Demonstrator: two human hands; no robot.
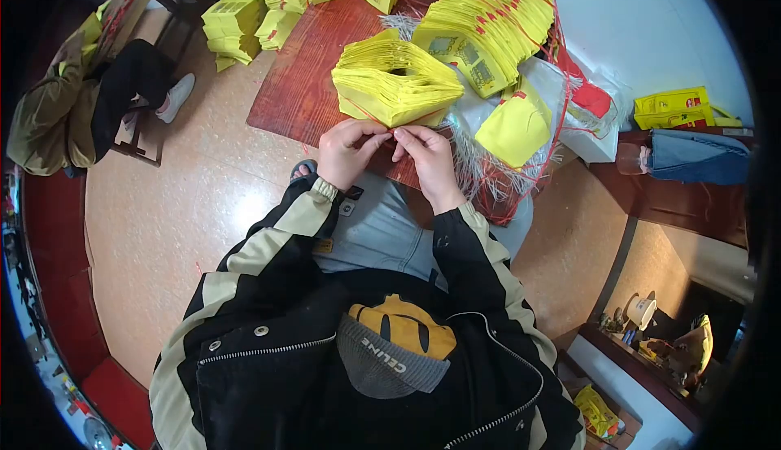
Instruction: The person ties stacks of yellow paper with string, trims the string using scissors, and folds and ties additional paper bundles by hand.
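Both hands meet at the near edge of a bundle of folded yellow paper pieces (394, 80) on the red-brown wooden table (297, 84). My left hand (348, 150) has its thumb and fingers pinched together. Close beside it, my right hand (429, 161) is pinched too, its fingertips nearly touching the left ones. A thin red cord crosses the bundle's front and reaches the fingertips; what exactly lies between them is too small to tell. Right of the bundle lies a single yellow packet (514, 131) among pale strings (468, 153).
Long stacks of yellow packets (488, 31) with red strings cover the table's far side. More stacks (232, 27) stand at the far left. A seated person (122, 92) is at the left. Folded jeans (700, 157) lie on a red cabinet at the right.
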